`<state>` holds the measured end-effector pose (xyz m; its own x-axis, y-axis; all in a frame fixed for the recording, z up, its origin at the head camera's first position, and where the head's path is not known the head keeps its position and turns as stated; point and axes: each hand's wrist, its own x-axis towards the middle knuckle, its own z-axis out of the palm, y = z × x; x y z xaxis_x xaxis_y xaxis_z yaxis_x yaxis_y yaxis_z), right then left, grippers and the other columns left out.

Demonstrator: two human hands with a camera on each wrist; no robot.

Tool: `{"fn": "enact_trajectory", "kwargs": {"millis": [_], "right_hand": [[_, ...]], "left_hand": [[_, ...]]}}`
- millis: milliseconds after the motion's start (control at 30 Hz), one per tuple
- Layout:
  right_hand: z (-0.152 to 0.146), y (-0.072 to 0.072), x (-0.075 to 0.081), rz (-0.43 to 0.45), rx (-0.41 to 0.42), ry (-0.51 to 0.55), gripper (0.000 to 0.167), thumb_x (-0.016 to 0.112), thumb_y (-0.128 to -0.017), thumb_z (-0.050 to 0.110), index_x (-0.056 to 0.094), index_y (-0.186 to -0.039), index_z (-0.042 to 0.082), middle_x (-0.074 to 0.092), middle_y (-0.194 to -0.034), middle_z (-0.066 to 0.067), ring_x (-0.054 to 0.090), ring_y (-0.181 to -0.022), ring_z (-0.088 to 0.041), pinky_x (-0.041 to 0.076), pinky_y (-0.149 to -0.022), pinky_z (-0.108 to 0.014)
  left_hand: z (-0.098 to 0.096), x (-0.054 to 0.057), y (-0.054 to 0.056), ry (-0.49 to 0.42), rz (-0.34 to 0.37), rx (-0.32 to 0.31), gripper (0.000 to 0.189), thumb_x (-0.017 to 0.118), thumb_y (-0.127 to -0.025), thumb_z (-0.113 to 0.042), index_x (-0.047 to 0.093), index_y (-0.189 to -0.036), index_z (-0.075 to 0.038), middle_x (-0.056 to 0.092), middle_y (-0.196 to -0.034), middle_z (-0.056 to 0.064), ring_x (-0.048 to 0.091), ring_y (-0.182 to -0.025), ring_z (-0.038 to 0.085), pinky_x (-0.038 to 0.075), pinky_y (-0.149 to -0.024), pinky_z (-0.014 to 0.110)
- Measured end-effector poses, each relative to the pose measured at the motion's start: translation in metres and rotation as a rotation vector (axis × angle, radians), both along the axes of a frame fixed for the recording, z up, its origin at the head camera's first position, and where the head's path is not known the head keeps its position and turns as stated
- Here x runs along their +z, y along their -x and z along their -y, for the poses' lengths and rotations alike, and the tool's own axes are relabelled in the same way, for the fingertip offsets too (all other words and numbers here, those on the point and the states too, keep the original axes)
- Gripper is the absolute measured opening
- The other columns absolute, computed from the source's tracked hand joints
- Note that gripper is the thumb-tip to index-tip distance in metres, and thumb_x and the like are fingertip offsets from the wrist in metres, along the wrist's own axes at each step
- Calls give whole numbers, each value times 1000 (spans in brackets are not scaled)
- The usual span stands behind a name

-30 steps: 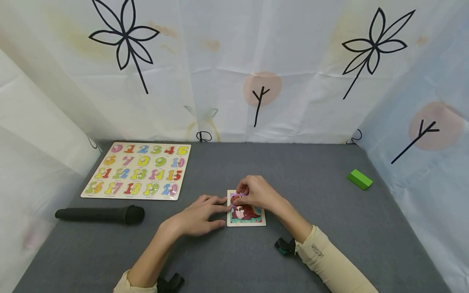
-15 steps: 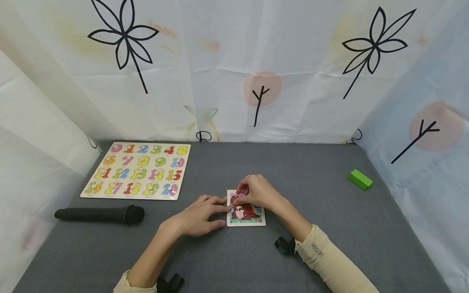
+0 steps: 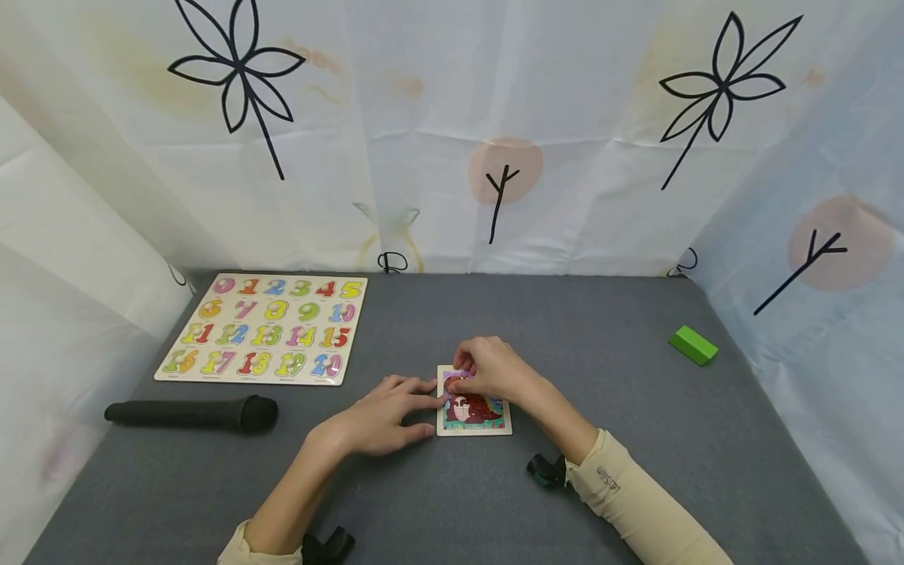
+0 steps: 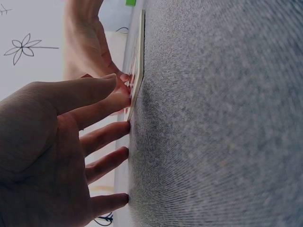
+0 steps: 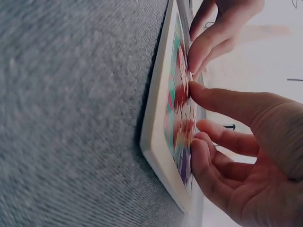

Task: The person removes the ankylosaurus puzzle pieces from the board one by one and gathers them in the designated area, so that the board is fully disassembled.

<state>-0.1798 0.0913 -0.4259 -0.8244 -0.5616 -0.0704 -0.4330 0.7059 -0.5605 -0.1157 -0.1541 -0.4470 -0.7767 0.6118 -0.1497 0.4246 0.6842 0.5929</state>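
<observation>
A small jigsaw puzzle (image 3: 475,428) with a pale border lies flat on the grey table, its picture showing a red-haired figure. Against its left side my left hand (image 3: 384,416) rests with spread fingers; in the left wrist view, the left index finger (image 4: 102,108) reaches onto the puzzle's edge. My right hand (image 3: 497,370) is over the upper part. In the right wrist view, the right thumb (image 5: 208,97) and fingertips touch the picture with a gap between them. Seams between pieces show there, and no piece stands visibly raised. The right hand hides part of the picture.
A number board (image 3: 261,329) lies at the back left, with a black microphone (image 3: 192,413) in front of it. On the right side of the table lies a green block (image 3: 694,345). White printed cloth (image 3: 600,212) closes off the back and sides.
Both hands keep nearly the same places on the puzzle. The right forearm and sleeve have shifted very slightly. Nothing else has visibly moved apart from a slight view drift.
</observation>
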Motion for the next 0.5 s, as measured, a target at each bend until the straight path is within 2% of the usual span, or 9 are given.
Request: {"fn": "enact_trajectory", "kwargs": {"millis": [33, 167, 267, 367, 500], "right_hand": [[1, -1, 1, -3, -2, -11, 25, 89, -91, 26, 77, -103, 7, 74, -96, -2, 61, -83, -9, 55, -78, -28], [2, -2, 2, -18, 5, -22, 26, 89, -92, 25, 77, -104, 5, 73, -99, -5, 62, -84, -12, 56, -79, -32], [1, -3, 1, -26, 9, -13, 25, 89, -92, 25, 79, -104, 6, 74, -100, -4, 63, -85, -12, 56, -78, -30], [0, -2, -1, -38, 16, 1, 24, 90, -91, 27, 81, -102, 8, 73, -98, -4, 63, -83, -10, 55, -74, -26], [-1, -1, -3, -47, 26, 10, 25, 91, -90, 29, 82, -100, 9, 73, -96, -3, 63, -80, -7, 54, -71, -22]], "left_hand": [[0, 0, 0, -8, 12, 7, 46, 70, -105, -42, 67, -150, -31, 51, -168, 4, 44, -150, 39, 36, -121, 71], [3, -16, 6, 1, 2, 8, 47, 70, -104, -45, 65, -151, -37, 50, -170, -1, 43, -152, 35, 35, -123, 69], [3, -18, 6, 6, 20, 20, 48, 71, -103, -42, 65, -151, -38, 49, -170, -3, 41, -154, 34, 33, -125, 68], [2, -12, 4, -6, 14, 14, 46, 70, -104, -41, 66, -150, -35, 51, -169, 0, 42, -153, 36, 34, -123, 70], [-1, 3, -1, -9, 18, 10, 46, 70, -105, -39, 68, -149, -29, 53, -167, 5, 43, -151, 39, 35, -121, 71]]}}
